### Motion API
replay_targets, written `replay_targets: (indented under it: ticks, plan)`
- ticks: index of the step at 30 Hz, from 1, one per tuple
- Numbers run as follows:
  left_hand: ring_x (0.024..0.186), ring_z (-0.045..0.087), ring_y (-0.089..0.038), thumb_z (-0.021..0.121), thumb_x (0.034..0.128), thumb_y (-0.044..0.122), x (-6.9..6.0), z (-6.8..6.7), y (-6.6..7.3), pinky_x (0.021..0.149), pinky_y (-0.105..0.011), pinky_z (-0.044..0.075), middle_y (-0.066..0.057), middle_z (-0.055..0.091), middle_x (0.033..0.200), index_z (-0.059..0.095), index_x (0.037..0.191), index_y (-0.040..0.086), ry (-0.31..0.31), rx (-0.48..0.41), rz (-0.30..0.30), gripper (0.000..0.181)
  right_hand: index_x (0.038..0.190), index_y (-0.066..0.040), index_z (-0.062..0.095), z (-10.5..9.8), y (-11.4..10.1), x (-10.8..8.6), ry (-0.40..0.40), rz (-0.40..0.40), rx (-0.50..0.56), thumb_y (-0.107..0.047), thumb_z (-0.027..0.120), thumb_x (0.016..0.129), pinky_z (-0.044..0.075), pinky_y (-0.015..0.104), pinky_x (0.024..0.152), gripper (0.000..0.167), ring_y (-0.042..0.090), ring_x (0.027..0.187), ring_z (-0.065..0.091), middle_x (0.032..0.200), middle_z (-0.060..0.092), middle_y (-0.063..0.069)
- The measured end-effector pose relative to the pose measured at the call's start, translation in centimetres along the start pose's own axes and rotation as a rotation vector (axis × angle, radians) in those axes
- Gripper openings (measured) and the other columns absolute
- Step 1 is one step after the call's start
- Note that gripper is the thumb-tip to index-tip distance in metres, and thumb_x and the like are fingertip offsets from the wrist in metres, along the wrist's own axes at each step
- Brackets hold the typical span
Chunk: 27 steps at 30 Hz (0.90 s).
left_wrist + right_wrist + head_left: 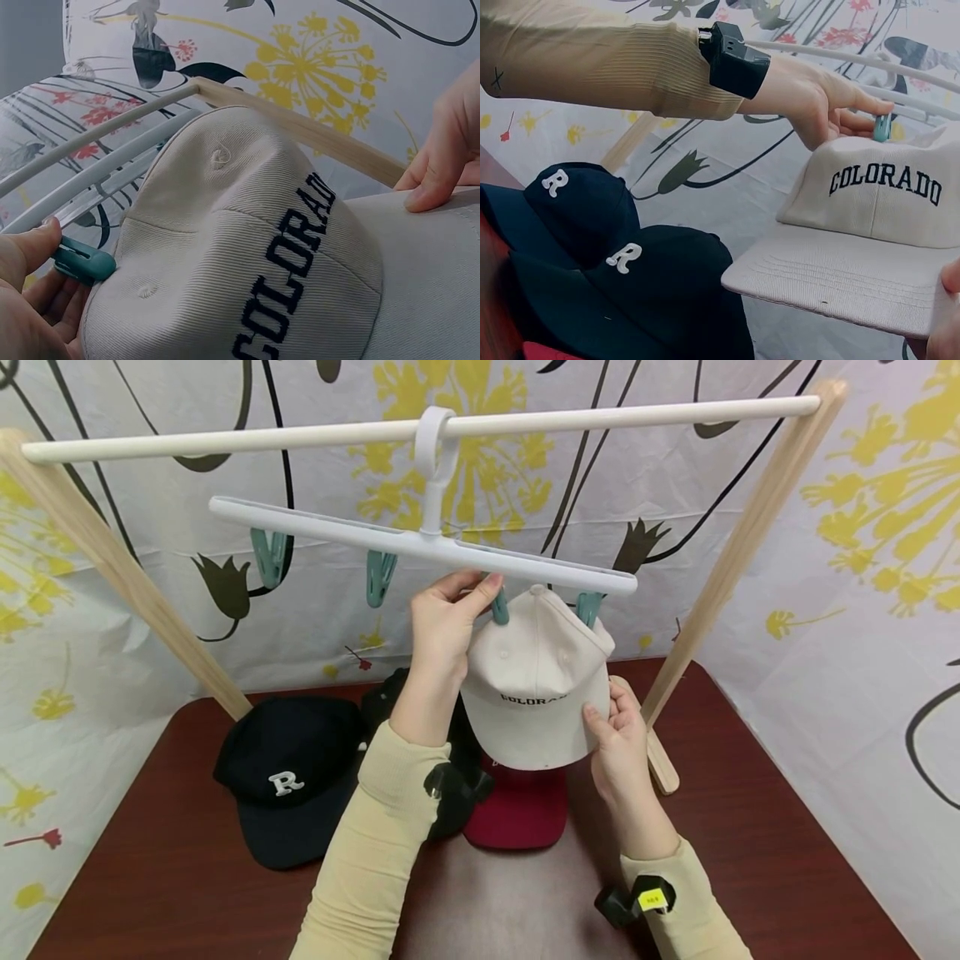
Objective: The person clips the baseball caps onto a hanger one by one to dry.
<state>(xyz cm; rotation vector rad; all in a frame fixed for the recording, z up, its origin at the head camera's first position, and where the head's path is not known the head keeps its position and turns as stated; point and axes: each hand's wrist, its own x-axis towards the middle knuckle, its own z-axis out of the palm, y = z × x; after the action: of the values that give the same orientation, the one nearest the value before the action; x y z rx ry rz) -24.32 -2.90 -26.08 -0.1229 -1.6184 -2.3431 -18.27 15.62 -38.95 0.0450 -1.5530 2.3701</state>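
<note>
1. Right hand (618,735) pinches the side of the brim (525,747) of the white cap (536,656), thumb on top, probably to steady it and hold its crown up near the hanger (352,529)
2. Left hand (446,627) pinches a clip (500,608) between thumb and fingers at the cap's edge, perhaps squeezing it to work its mouth; whether it has bitten the cloth, I cannot tell
3. White cap sits just below the hanger's right half, lettering outward and brim downward; the end clip (588,607) appears to grip its other edge, which would share the weight
4. Red cap (521,818) lies on the tabletop (750,843) below, beside a black cap (679,281) and a navy cap (311,735), seemingly grouped out of the hands' way
5. Hanger slopes down to the right, likely because that end is loaded; two spare clips (380,578) dangle from its left half, holding nothing
6. Rod (637,418) on wooden legs (738,543) carries the hanger by its hook (432,468), giving the cap room to hang
</note>
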Motion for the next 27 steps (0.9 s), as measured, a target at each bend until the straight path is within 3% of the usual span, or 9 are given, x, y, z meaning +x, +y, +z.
replay_targets:
  ticks: [10, 22, 27]
  plan:
    - [0.076, 0.066, -0.018, 0.077, 0.0812, 0.010, 0.13, -0.28, -0.13, 0.077, -0.032, 0.053, -0.006, 0.069, 0.079, 0.072, 0.100, -0.003, 0.017, 0.016, -0.049, 0.023, 0.117, 0.001, 0.046, 0.06, -0.01, 0.10, 0.007, 0.020, 0.013, 0.013, 0.044, 0.094, 0.049, 0.025, 0.077, 0.026, 0.012, 0.091, 0.061, 0.097, 0.065, 0.002]
    - [0.082, 0.067, -0.021, 0.078, 0.0804, 0.009, 0.25, -0.13, -0.07, 0.078, -0.030, 0.052, -0.007, 0.069, 0.082, 0.072, 0.100, -0.002, 0.039, 0.007, -0.074, 0.023, 0.115, -0.001, 0.045, -0.17, 0.21, 0.23, -0.005, 0.077, 0.010, 0.010, 0.045, 0.095, 0.049, 0.024, 0.074, 0.022, 0.012, 0.089, 0.059, 0.096, 0.062, 0.001]
    - [0.082, 0.066, -0.021, 0.078, 0.0796, 0.010, 0.32, -0.01, -0.22, 0.078, -0.030, 0.052, -0.007, 0.069, 0.082, 0.073, 0.099, -0.001, 0.038, 0.015, -0.058, 0.024, 0.116, -0.001, 0.045, -0.44, 0.38, 0.36, -0.025, 0.109, 0.004, 0.007, 0.046, 0.096, 0.049, 0.025, 0.076, 0.021, 0.012, 0.090, 0.059, 0.097, 0.063, 0.000]
